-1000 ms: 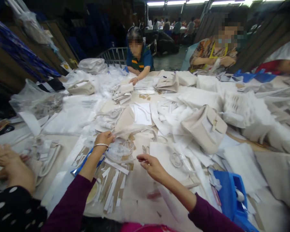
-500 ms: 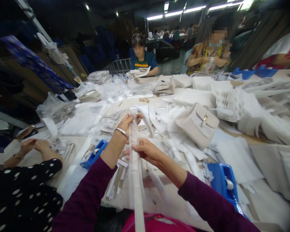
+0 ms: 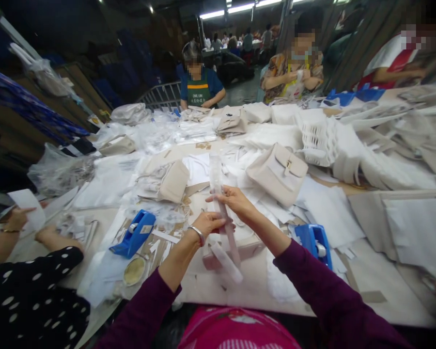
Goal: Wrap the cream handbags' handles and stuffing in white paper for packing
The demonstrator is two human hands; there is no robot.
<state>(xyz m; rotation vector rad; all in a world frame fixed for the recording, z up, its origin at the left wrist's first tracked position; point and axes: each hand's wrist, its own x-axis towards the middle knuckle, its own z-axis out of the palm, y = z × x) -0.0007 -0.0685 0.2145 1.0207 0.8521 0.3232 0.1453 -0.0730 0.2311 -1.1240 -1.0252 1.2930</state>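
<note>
A long, pale translucent-wrapped strap runs between my hands over the table, its lower part blurred. My left hand, with a silver bangle at the wrist, is closed on the strap lower down. Just above it, my right hand pinches the same strap from the right side. Beneath them lies a beige bag piece, partly covered by the strap. A beige bag with its handle sits beyond my left hand, and another with a gold clasp lies to the right.
Blue tape dispensers stand at left and right. A round tape roll lies near the left one. At far left, a person in polka-dot sleeves holds white paper. White foam sheets are heaped at right; people work across the table.
The strap's lower end has come up from my lap onto the table side. My hands moved lower and right, the right now above the left. The neighbouring person has raised a white paper.
</note>
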